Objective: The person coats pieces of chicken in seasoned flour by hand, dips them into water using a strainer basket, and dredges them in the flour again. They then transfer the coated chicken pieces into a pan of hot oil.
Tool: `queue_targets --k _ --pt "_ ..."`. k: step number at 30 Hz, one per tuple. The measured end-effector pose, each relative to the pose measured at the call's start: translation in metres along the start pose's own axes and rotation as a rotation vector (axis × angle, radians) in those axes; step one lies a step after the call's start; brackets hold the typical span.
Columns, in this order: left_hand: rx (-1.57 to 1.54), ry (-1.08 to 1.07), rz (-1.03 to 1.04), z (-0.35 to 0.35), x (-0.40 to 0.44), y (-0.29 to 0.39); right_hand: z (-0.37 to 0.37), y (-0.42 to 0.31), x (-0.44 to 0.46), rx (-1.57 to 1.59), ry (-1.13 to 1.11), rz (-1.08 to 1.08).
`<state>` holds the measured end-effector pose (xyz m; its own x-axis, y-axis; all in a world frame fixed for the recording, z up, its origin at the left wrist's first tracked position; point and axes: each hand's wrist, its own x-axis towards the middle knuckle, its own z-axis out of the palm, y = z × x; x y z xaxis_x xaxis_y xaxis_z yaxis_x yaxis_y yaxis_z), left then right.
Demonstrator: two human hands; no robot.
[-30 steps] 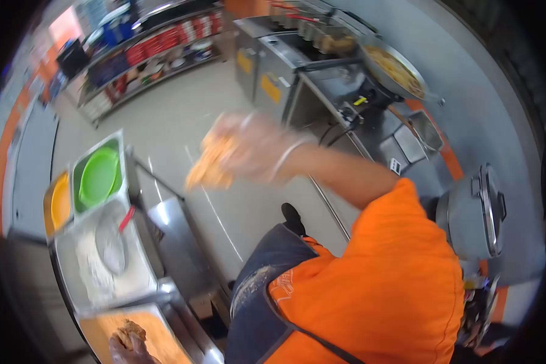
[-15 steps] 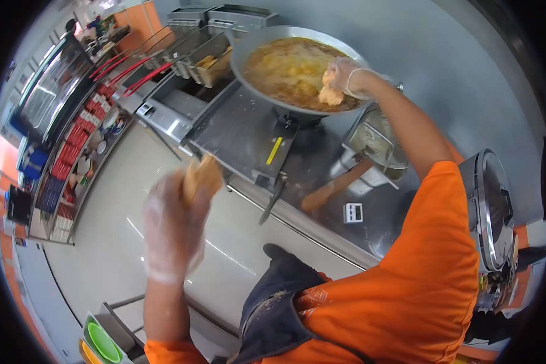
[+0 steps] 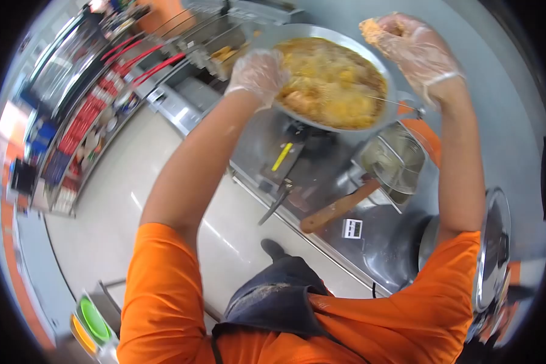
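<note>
A wide metal pan [image 3: 396,91] of bubbling yellow oil stands on the steel counter. My left hand [image 3: 258,76], in a clear plastic glove, is over the pan's left rim; its fingertips are blurred and no piece shows in it. Close to it, a battered piece [image 3: 298,100] lies in the oil. Up at the right, beyond the pan's rim, my gloved right hand [image 3: 415,50] is closed on a pale orange coated piece [image 3: 376,33], which sticks out from its fingers.
Fryer baskets [image 3: 215,51] with red handles stand left of the pan. In front are a strainer [image 3: 391,159], a wooden handle [image 3: 340,209] and a white timer [image 3: 352,229]. A large lidded pot [image 3: 494,249] is at the right, green and orange bowls [image 3: 95,318] at lower left.
My left hand has gone from above the floor to the pan's left side, and the piece it held no longer shows in it. My right hand has risen away from the oil, still with a coated piece.
</note>
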<state>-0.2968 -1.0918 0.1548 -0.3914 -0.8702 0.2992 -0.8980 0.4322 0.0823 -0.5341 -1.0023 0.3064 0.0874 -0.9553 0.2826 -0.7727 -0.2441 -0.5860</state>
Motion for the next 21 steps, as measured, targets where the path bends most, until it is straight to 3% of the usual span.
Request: queue_targets --k 1,3,5,7,10,11,13,15,17,20,21 --pt "-0.059 0.2 -0.008 -0.029 -0.027 -0.018 0.01 -0.019 -0.004 0.1 -0.027 -0.117" --pt "-0.15 0.342 -0.123 -0.081 -0.113 -0.056 0.037 -0.055 -0.008 0.193 -0.22 -0.315" --pt "-0.029 0.409 -0.283 -0.127 -0.239 -0.092 0.098 -0.109 -0.025 0.319 -0.491 -0.561" --pt "-0.025 0.37 -0.514 -0.163 -0.389 -0.116 0.158 -0.166 -0.067 0.448 -0.687 -0.575" --pt "0.246 0.351 -0.996 -0.217 -0.641 -0.078 0.237 -0.255 -0.153 0.353 -1.104 -0.621" --pt "0.309 0.368 -1.13 -0.231 -0.726 -0.051 0.268 -0.28 -0.189 0.361 -1.096 -0.874" --pt "0.42 0.407 -1.519 -0.253 -0.862 0.032 0.311 -0.339 -0.275 0.146 -1.118 -1.115" --pt "0.535 0.226 -1.836 -0.262 -0.996 0.111 0.361 -0.388 -0.375 0.138 -1.078 -1.429" --pt "0.56 -0.025 -2.025 -0.236 -1.113 0.181 0.384 -0.445 -0.493 0.347 -1.455 -1.418" --pt "-0.142 -0.529 -2.221 -0.188 -1.199 0.234 0.441 -0.491 -0.685 0.49 -1.61 -1.682" --pt "-0.383 -0.641 -2.282 -0.165 -1.21 0.237 0.445 -0.507 -0.746 0.365 -1.688 -1.696"
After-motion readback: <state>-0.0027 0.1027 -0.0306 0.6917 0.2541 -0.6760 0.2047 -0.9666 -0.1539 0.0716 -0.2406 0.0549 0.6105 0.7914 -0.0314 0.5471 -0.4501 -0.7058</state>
